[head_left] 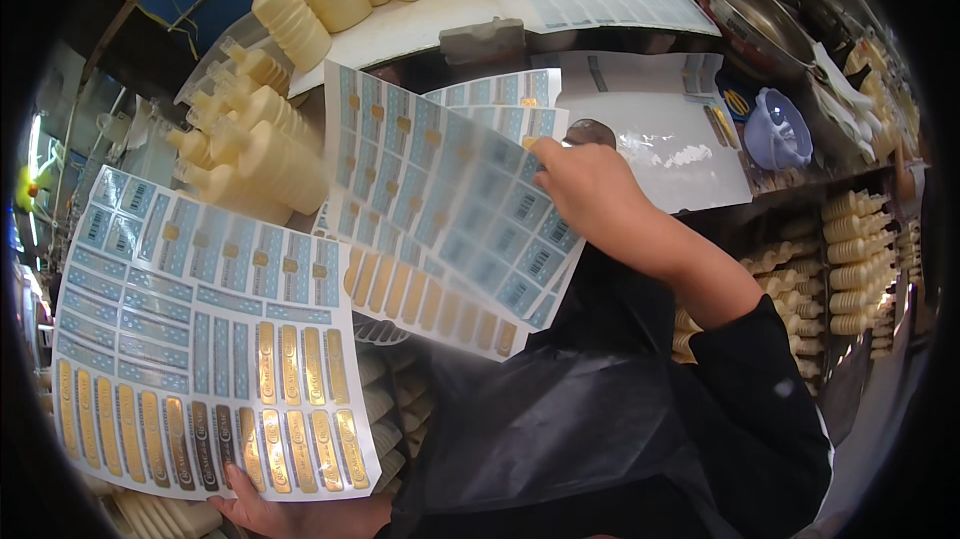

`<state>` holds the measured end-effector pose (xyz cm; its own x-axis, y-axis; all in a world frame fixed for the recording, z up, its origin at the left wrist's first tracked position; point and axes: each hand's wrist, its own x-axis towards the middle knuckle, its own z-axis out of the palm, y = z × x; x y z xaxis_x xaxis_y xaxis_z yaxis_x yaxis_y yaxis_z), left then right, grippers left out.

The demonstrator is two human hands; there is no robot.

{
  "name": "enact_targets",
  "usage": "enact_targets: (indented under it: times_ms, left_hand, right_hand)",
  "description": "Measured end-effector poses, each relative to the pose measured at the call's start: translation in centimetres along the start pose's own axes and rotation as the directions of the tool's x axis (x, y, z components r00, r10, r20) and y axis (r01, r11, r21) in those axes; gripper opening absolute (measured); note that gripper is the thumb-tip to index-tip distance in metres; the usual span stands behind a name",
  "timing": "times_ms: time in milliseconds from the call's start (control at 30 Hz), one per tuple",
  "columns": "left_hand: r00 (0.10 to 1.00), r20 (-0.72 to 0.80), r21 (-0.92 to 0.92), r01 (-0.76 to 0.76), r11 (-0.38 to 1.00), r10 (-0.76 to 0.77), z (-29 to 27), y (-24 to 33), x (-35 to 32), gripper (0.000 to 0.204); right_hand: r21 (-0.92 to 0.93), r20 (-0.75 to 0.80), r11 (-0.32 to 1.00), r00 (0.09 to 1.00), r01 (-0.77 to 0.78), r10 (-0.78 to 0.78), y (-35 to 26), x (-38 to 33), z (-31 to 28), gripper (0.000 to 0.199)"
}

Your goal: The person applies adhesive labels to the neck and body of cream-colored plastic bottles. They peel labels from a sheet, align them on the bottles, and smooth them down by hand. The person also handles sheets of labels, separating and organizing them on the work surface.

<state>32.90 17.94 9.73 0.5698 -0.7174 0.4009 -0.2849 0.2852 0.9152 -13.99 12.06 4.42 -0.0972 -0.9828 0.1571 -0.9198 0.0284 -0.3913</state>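
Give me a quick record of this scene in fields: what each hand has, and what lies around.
Left hand: holds a label sheet by its lower edge, blue and gold stickers on it
Right hand: grips a second label sheet at its right edge
Sheets: apart, side by side
Behind: cream plastic bottles lying in a pile
Counter: more bottles, flat sheets
Right: lilac bowl, shelves of bottles
Lap: black plastic

Glossy paper label sheets [205, 339] carry pale blue and gold stickers in rows; ribbed plastic bottles [270, 154] are cream yellow; the sleeve [760, 409] is black
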Motion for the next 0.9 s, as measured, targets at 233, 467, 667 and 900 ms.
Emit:
enact_targets:
  times_ms: [233,467,667,900]
  left_hand:
    - [0.999,0.011,-0.06,0.039,0.997,-0.039,-0.3,-0.8,0.7,0.061]
    - [0.996,-0.009,-0.163,0.082,0.983,-0.084,-0.5,-0.7,0.3,0.053]
    - [1.0,0.006,-0.137,0.031,0.99,-0.03,-0.2,-1.0,0.0,0.051]
    - [0.994,-0.002,-0.134,0.113,0.985,-0.114,-0.4,-0.6,0.6,0.055]
  right_hand:
    - [0.164,-0.039,0.985,0.998,-0.05,0.057,1.9,0.3,0.2,0.025]
    - [0.318,-0.069,0.939,0.984,-0.135,0.165,3.3,0.5,1.1,0.029]
    - [0.435,-0.08,0.895,0.986,-0.099,0.148,3.2,-0.2,1.0,0.028]
    - [0.339,-0.102,0.941,0.995,0.018,0.018,2.7,-1.1,1.9,0.028]
